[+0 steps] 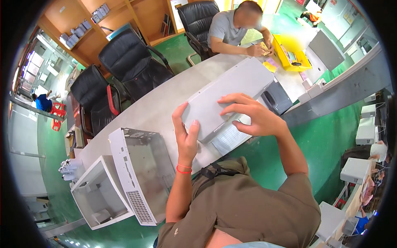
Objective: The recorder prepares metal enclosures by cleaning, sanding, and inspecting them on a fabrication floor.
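A long light grey panel (pixel 237 84), apparently sheet metal, lies across the table in front of me. My left hand (pixel 186 134) grips its near left end, fingers along the end edge and thumb at the front corner. Over the panel's front edge hovers my right hand (pixel 254 115), fingers spread and curved, with nothing seen in them. Whether its fingertips touch the panel I cannot tell. A printed white sheet (pixel 229 139) shows beneath the panel's near side. Beyond my right hand sits a dark grey plastic part (pixel 278 97) with a black recess.
To my left stand an open grey metal casing (pixel 144 173) with vent holes and a white frame-like housing (pixel 89 198). Across the curved table (pixel 188 84) a person (pixel 235 33) works beside a yellow bin (pixel 285 53). Black chairs (pixel 130 62) line the far side.
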Motion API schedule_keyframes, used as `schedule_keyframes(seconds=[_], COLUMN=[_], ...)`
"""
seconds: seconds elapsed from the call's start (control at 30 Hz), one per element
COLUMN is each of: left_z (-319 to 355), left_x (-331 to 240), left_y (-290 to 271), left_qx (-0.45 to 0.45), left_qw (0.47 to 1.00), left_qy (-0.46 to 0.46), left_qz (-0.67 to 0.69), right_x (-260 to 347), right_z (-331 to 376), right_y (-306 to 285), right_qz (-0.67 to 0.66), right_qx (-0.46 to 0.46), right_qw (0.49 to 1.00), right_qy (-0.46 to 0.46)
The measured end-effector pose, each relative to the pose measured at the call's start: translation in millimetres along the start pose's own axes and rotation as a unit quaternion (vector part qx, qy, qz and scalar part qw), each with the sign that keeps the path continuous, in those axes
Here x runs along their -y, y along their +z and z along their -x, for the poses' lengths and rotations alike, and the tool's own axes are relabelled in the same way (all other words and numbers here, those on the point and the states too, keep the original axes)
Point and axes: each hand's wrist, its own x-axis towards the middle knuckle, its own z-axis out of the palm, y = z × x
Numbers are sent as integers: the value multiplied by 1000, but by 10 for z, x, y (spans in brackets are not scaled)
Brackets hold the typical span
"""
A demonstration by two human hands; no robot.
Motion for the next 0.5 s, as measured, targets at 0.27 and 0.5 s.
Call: schedule_keyframes(seconds=[0.27, 0.5], left_z=[-46, -53], left_x=[-62, -19], left_y=[40, 29], left_qx=[10, 4], left_qw=[1000, 1000], left_qy=[-3, -6], left_qz=[-15, -5], right_x=[-140, -111], right_z=[-30, -55], right_y=[11, -10], right_qz=[-7, 6], right_qx=[-9, 4], right_qw=[1000, 1000], right_qy=[-3, 7])
